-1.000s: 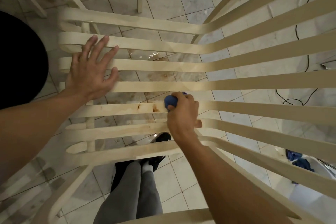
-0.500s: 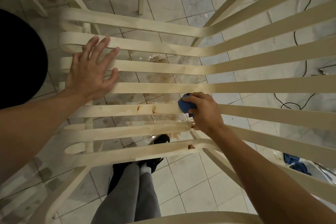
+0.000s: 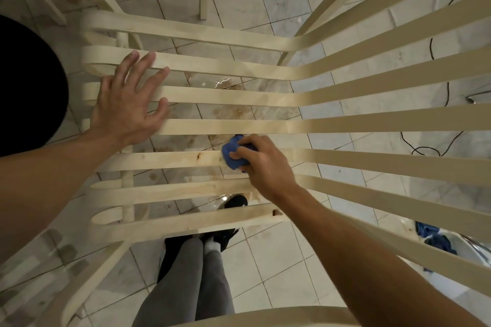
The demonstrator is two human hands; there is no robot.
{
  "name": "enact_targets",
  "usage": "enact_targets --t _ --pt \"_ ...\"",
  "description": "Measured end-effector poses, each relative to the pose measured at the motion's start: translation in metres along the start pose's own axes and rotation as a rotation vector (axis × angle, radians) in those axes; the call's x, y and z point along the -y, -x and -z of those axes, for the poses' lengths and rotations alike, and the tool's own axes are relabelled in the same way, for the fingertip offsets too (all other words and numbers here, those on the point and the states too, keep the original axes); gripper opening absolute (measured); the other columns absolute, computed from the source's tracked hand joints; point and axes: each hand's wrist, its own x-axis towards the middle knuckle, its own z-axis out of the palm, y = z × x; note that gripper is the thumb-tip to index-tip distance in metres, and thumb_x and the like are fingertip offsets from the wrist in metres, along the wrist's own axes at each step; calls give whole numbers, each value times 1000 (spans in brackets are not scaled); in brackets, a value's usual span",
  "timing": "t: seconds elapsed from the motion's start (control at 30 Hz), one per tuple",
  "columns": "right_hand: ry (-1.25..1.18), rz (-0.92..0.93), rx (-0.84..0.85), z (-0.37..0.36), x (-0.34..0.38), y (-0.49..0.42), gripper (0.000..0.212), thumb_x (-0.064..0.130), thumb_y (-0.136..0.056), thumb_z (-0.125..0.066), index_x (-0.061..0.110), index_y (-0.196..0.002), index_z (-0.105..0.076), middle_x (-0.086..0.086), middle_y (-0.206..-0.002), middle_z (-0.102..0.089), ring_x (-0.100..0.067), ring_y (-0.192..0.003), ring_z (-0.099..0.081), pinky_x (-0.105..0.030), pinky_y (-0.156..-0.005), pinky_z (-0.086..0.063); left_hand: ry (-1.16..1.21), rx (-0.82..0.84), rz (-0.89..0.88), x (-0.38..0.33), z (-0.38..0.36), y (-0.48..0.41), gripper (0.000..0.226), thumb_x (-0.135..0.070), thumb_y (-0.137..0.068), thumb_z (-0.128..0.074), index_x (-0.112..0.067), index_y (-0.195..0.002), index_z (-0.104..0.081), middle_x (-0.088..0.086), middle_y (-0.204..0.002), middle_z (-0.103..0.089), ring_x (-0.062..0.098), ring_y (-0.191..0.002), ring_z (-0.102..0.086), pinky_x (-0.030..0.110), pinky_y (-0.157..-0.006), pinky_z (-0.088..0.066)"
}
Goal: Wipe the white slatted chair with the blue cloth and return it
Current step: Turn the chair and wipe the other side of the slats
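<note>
The white slatted chair [image 3: 345, 125] fills the view, its seat slats running left to right with the tiled floor showing between them. My left hand [image 3: 127, 106] lies flat with spread fingers on the slats at the left end of the seat. My right hand [image 3: 261, 164] grips the bunched blue cloth [image 3: 231, 154] and presses it onto a seat slat near the middle. That slat carries brownish stains just left of the cloth.
My legs and black shoes [image 3: 231, 204] stand under the chair. A round black object [image 3: 29, 87] sits at the left edge. Black cables [image 3: 435, 146] trail on the floor at right. More blue fabric [image 3: 435, 239] lies at the lower right, behind the slats.
My right hand with the cloth slid right along the slat, then came back left a little. My left hand stays flat in the same place.
</note>
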Motion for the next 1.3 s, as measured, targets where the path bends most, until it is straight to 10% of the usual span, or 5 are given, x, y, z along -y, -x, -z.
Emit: enact_targets --t 1.07,1.3 --pt "32 -238 -32 20 -53 10 36 -8 -67 -75 10 -99 -71 -6 -111 -67 -36 -93 -58 -41 -81 -46 -30 30 -8 -3 2 -1 61 -50 -92 -37 -30 -150 -35 -2 -163 -19 13 -151 -7 51 -101 -33" --pt "-148 -34 -44 -23 30 -22 33 2 -75 -73 12 -106 -71 -7 -118 -65 -34 -102 -55 -44 -86 -45 -37 4 -4 -6 3 -1 60 -46 -91 -42 -30 -149 -38 -1 -162 -24 20 -151 -17 50 -97 -36"
